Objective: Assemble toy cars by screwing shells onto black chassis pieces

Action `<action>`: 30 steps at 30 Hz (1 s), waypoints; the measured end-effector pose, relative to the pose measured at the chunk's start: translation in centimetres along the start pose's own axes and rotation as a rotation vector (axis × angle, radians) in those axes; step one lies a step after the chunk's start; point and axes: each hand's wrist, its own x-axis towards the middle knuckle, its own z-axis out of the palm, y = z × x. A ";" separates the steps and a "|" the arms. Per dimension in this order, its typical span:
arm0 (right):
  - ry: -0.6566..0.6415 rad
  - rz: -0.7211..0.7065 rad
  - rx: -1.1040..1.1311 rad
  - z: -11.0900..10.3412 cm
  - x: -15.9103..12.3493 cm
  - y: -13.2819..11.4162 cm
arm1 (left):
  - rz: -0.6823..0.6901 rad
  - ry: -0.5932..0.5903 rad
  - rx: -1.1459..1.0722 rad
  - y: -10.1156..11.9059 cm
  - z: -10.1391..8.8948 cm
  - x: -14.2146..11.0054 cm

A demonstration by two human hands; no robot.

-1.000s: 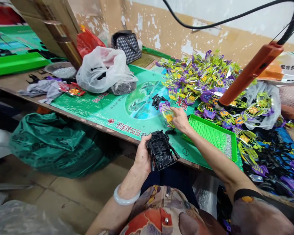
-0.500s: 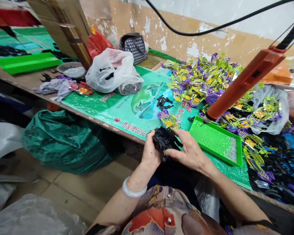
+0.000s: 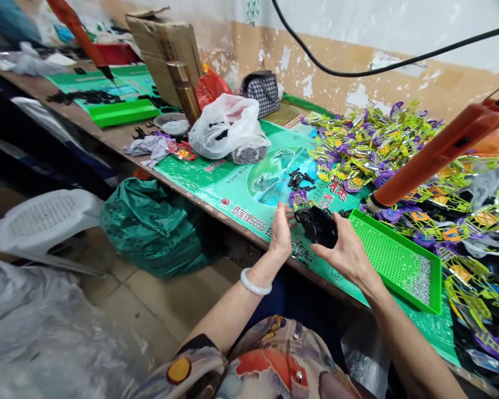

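My right hand (image 3: 346,252) is closed round a black plastic toy chassis (image 3: 317,225), held just above the front edge of the green printed mat (image 3: 241,185). Beside the chassis on its left, my left hand (image 3: 281,234) stands with fingers stretched out and holds nothing; a pale bangle sits on its wrist. Just beyond the chassis lie a purple and yellow toy part (image 3: 298,199) and a few small black pieces (image 3: 298,178).
A green tray (image 3: 393,252) with screws at its right end lies to the right. An orange powered screwdriver (image 3: 436,152) hangs over a heap of purple and yellow-green parts (image 3: 374,141). A white plastic bag (image 3: 228,126), a green sack (image 3: 156,227) and a white stool (image 3: 41,219) are left.
The black chassis went from my left hand into my right hand, and my left hand opened. My right hand came back from the purple part. The view swung left.
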 end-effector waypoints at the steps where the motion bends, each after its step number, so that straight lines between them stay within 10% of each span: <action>1: 0.015 0.030 -0.003 -0.1 0.4 0.5 | 0.078 0.060 0.091 0.2 -0.5 0.9; 16: 0.240 -0.013 0.046 -0.3 1.9 3.6 | 0.303 -0.093 1.262 0.1 3.6 8.9; 23: 0.326 -0.250 0.084 -0.9 1.0 1.8 | 0.419 -0.206 0.641 1.8 1.1 6.3; 30: 0.303 -0.360 0.148 0.3 -1.2 -1.7 | 0.085 -0.125 0.084 2.4 -1.1 1.3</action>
